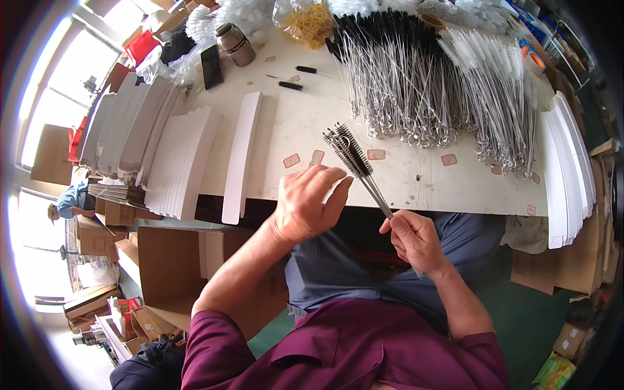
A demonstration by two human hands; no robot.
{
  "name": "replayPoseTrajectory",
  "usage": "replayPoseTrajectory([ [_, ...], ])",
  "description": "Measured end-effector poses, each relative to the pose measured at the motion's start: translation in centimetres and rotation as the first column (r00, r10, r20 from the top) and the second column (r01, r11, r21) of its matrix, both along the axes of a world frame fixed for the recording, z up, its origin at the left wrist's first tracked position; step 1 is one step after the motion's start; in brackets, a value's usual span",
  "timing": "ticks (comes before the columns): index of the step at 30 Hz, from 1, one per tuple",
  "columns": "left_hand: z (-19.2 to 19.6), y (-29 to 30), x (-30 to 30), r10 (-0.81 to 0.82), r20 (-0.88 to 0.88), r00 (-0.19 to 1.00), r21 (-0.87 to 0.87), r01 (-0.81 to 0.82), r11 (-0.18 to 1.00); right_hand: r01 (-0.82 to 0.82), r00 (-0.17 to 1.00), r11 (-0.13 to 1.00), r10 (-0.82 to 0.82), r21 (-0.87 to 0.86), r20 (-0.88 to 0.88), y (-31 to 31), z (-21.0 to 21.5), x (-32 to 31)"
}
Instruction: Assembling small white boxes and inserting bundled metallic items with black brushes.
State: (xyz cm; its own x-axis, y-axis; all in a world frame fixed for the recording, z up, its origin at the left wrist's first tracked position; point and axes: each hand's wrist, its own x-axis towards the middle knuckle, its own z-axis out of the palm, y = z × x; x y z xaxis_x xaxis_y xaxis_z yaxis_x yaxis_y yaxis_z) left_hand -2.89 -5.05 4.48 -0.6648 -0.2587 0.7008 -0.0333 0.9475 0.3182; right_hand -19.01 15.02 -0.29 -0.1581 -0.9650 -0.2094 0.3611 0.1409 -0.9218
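My right hand (416,242) grips a bundle of thin wire-stemmed cleaning brushes (351,155) by their lower stems. The dark and grey bristle heads point up and away, over the table's near edge. Just left of the bristles is my left hand (311,200). Its fingers are curled, with thumb and forefinger tips close together by the stems; anything between them is too small to make out. Farther off on the table, two black-bristled brushes (290,85) lie loose. A large pile of black-headed brushes (396,78) lies at the far right, beside a pile of white-headed brushes (500,91).
One narrow white box (242,156) lies left of my hands, near stacked white boxes (179,162). More white boxes (567,169) sit at the right edge. Behind are a metal flask (235,44), a phone (211,67) and a bag of rubber bands (307,25). An open carton (170,263) stands lower left.
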Motion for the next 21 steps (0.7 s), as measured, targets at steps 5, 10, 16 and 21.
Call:
replayPoseTrajectory([
  [5,-0.4,1.9,0.0,-0.24,0.18,0.954,0.976,-0.142,0.167,-0.041,0.998,0.999,0.042,0.015,-0.043,0.1,0.5,-0.2],
  [10,-1.8,3.6,-0.4,-0.197,-0.085,0.977,0.987,0.054,-0.153,-0.093,0.988,0.995,0.097,0.043,-0.123,-0.1,0.8,-0.1],
  [16,-1.5,4.2,-1.0,-0.122,-0.071,0.99,0.985,0.051,-0.164,0.047,0.832,0.992,-0.103,-0.115,-0.545,-2.3,1.9,1.0],
  [21,-1.2,-0.1,3.9,0.239,0.435,0.868,0.536,-0.463,0.706,0.111,0.77,0.988,-0.154,-0.109,-0.619,-2.5,2.3,-0.3],
])
